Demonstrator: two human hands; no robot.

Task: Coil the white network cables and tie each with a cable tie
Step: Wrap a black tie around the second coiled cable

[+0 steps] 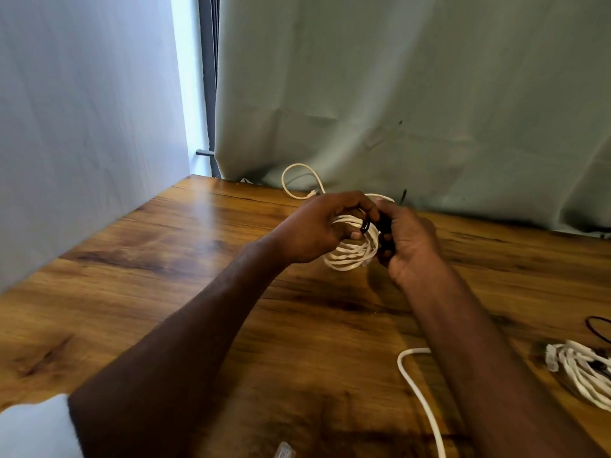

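Wood-grain tabletop [165, 292], glossy sheen. Pale green curtain [413, 94] hanging behind; white wall [82, 127] left. Bright daylight through narrow gap [190, 77], dark vertical strip [208, 77] beside it, possibly window frame.

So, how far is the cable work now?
One tied coil already lies at the table's right edge. Both hands, left and right, hold a second coil and work a black tie around it. A loose cable in front is left to coil.
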